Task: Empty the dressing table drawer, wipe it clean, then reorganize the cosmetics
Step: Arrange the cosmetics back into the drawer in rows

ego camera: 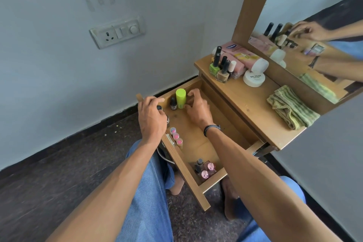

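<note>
Noted first: drawer (pixel 194 143), standing pulled far out from under the table top (pixel 255 108), above the legs of a seated person in jeans. Holds cosmetics along its left wall, in three groups. At the far left corner: green tube (pixel 181 98) upright, small dark bottle (pixel 173 103) just beside it on the left. Midway along the wall: three pink-topped sticks (pixel 176 136) in a row, touching. At the near corner: grey-capped bottle (pixel 199 164) and two pink-capped bottles (pixel 208 169), huddled together.

In the far corner: right hand (pixel 196 107), fingers arched and spread beside the tube, thumb low against its side. Cannot tell whether gripping or merely touching. Dark band (pixel 211 128) on that wrist. Over the left wall: left hand (pixel 152 116), fingers curled tight round a dark-capped bottle (pixel 159 107), only the cap and a little of the body showing.

On the table top, at the back left: cluster of upright polish bottles (pixel 218 65), pink packets (pixel 241 57) lying behind them, white jar (pixel 254 78) marked NAIL POLISH just beside. Further right, well apart: folded striped cloth (pixel 290 108). Behind: mirror (pixel 314 6), repeating the bottles, cloth and a hand. On the wall to the left: socket plate (pixel 117 32).
</note>
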